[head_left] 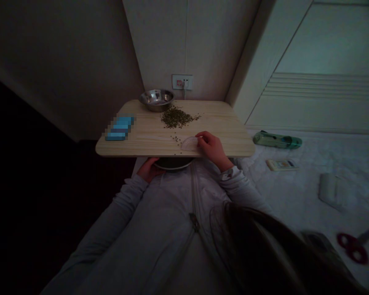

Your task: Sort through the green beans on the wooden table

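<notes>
Behind everything, a pale wall (209, 45), and to the right of it a white panelled door (320, 102). Below this door, a white quilted cover (295, 209). In the lower middle, a light jacket (166, 213) with a zipper, and dark hair (264, 246) hanging over its right part. In front of the jacket, near the wall, a wooden table (221, 116) with rounded corners. Just under its near edge, a dark round dish (174, 162) with pale rim, partly hidden by the tabletop. At the far left of the table, upright, a steel bowl (155, 107). Just beside the bowl, a loose pile of greenish beans (175, 118). On the cover, a green case (276, 140) lying nearest to the table, and well apart from it, red-handled scissors (353, 248), a little blurred. At the left side of the dish, the left hand (149, 169), curled around the edge and gripping it, some fingers out of sight. Over the near right part of the table, the right hand (211, 147), fingers almost closed, pinching a pale half-round piece (189, 143) against or just above the wood; cannot tell which. Near this piece, a few single beans (176, 139), scattered toward the near edge.
</notes>
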`<action>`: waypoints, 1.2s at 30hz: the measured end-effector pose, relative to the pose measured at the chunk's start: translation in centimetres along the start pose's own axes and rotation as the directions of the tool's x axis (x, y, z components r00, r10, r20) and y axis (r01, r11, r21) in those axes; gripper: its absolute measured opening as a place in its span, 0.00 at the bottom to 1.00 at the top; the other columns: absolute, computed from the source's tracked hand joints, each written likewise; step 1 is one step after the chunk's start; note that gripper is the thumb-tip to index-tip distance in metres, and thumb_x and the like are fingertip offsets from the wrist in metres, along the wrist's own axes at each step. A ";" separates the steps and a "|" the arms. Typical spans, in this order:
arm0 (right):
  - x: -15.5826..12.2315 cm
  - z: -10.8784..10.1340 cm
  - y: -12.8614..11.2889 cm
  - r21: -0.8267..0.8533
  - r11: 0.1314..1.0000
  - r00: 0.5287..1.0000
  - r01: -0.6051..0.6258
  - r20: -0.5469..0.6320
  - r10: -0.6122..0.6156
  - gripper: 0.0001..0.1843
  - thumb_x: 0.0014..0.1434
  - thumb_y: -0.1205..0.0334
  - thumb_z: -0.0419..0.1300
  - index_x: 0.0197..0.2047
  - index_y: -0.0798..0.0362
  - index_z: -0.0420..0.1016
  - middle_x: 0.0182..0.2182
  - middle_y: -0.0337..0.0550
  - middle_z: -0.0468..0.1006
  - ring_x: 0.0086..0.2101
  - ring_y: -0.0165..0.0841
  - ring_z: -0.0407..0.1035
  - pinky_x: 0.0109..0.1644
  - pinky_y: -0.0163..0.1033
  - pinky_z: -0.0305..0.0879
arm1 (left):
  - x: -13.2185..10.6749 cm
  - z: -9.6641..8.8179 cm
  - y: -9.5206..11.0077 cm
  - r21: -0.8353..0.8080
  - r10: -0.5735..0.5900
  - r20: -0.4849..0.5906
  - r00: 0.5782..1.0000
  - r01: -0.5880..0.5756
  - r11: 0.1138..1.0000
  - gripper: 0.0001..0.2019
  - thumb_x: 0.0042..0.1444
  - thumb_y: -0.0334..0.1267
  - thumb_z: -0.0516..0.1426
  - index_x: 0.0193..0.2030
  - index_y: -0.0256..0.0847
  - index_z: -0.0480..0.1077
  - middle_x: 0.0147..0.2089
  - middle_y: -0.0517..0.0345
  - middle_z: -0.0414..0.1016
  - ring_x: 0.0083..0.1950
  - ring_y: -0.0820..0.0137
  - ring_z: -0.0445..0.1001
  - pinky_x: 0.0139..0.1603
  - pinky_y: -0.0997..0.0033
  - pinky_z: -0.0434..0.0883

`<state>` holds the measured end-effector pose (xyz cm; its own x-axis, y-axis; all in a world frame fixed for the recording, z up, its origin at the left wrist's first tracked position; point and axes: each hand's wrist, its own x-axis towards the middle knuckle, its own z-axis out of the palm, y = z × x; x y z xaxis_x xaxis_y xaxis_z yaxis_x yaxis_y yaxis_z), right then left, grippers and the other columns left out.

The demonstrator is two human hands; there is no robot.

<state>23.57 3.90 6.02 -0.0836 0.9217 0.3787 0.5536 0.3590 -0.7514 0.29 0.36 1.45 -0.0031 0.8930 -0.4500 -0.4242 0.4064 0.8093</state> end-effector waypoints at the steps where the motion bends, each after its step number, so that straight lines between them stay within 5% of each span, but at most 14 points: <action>1: 0.0 0.0 0.0 0.000 1.000 1.000 0.002 0.000 -0.002 0.13 0.52 0.60 0.48 0.37 0.54 0.70 0.21 0.38 0.72 0.23 0.29 0.62 0.28 0.34 0.56 | 0.0 0.0 0.0 0.000 0.002 0.000 1.000 -0.002 1.000 0.07 0.42 0.32 0.56 0.32 0.39 0.68 0.28 0.59 0.72 0.28 0.69 0.72 0.23 0.70 0.72; 36: 0.0 0.1 0.2 -0.002 1.000 1.000 0.005 -0.012 -0.005 0.13 0.52 0.61 0.49 0.37 0.54 0.71 0.21 0.38 0.71 0.22 0.28 0.62 0.28 0.33 0.55 | 0.3 -0.2 -0.1 0.030 0.010 -0.006 1.000 -0.010 1.000 0.09 0.44 0.33 0.55 0.35 0.40 0.68 0.29 0.58 0.73 0.30 0.69 0.72 0.25 0.70 0.72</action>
<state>23.61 3.97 5.86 -0.0766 0.9183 0.3885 0.5551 0.3629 -0.7484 0.15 0.55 1.14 -0.0128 0.8961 -0.4437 -0.3970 0.4027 0.8247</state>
